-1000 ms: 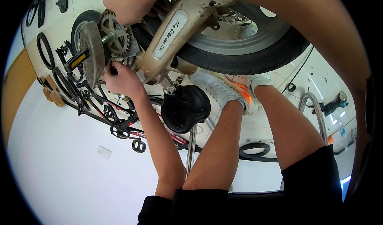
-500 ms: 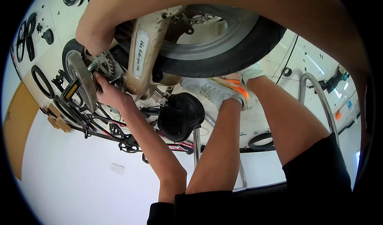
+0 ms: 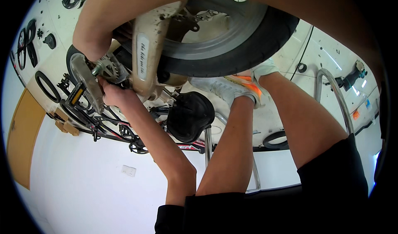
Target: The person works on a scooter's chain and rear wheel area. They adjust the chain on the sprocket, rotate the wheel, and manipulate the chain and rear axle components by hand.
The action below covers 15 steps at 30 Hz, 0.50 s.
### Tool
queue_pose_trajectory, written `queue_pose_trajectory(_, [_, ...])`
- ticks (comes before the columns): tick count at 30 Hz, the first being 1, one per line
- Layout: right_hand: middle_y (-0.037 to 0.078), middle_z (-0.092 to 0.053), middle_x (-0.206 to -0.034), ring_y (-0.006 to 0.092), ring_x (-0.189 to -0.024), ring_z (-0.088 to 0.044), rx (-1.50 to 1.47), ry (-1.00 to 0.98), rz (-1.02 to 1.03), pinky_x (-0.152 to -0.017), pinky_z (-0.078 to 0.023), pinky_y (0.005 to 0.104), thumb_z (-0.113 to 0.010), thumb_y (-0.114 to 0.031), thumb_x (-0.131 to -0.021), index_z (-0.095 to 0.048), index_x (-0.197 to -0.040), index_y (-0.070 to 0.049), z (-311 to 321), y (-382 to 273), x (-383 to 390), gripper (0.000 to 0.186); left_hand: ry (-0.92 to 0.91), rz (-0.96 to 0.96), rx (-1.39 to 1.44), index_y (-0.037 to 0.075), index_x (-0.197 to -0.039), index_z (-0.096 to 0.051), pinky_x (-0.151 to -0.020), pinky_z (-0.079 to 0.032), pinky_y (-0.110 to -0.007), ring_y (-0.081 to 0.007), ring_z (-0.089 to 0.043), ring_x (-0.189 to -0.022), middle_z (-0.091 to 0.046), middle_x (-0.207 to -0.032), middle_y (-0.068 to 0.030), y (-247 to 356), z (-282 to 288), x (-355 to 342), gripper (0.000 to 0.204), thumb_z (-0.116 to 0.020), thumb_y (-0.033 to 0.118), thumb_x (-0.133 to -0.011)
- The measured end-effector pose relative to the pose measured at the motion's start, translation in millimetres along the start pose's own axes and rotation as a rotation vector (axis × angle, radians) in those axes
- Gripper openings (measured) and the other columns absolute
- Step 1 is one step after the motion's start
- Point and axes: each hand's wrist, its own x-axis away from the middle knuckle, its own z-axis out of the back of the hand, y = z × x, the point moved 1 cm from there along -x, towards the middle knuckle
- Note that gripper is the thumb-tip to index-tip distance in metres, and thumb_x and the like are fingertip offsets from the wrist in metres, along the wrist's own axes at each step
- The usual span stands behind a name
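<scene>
Pale, dark-specked floor (image 3: 269,118) is occupied by a scuffed beige bicycle (image 3: 153,22) with a toothed metal chainring (image 3: 112,70). Just beside the chainring the left hand (image 3: 114,93) is placed, with the right hand (image 3: 92,47) nearby; whether either is closed on anything cannot be told. At the floor's edge, along a white wall (image 3: 91,184), a black-and-red bicycle (image 3: 190,147) is set.

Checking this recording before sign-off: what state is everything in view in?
Left hand: fingers near the chainring, grip unclear
Right hand: bent over the chainring, fingers hidden
Chainring: partly covered
Translucent disc: spaced out from the chainring
Bicycle tyre: fitted on its rim
Bicycle saddle: unoccupied
Power tool: lying unheld
Wall socket: nothing plugged in
</scene>
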Motion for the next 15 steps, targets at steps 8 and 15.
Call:
queue_pose_trajectory(8, [0.021, -0.054, -0.113, 0.0319, -0.102, -0.056, 0.041, -0.001, 0.026, -0.083, -0.047, 0.0385, -0.063, -0.019, -0.078, -0.071, -0.098, -0.002, 2, -8, -4, 0.027, -0.212, -0.147, -0.201, -0.003, -0.142, -0.036, -0.105, -0.035, -0.033, -0.0208, -0.046, -0.124, -0.042, -0.143, -0.0122, -12, 16, -17, 0.056, -0.05, 0.032, -0.101])
queue_pose_trajectory(15, [0.022, -0.053, -0.115, 0.0318, -0.104, -0.055, 0.028, 0.015, 0.008, -0.084, -0.047, 0.0381, -0.063, -0.019, -0.078, -0.071, -0.098, -0.002, 5, 0, -20, 0.028, -0.234, -0.269, -0.249, -0.009, -0.138, -0.038, -0.102, -0.039, -0.033, -0.0217, -0.05, -0.118, -0.046, -0.139, -0.0163, -8, 5, 1, 0.052, -0.051, 0.025, -0.101])
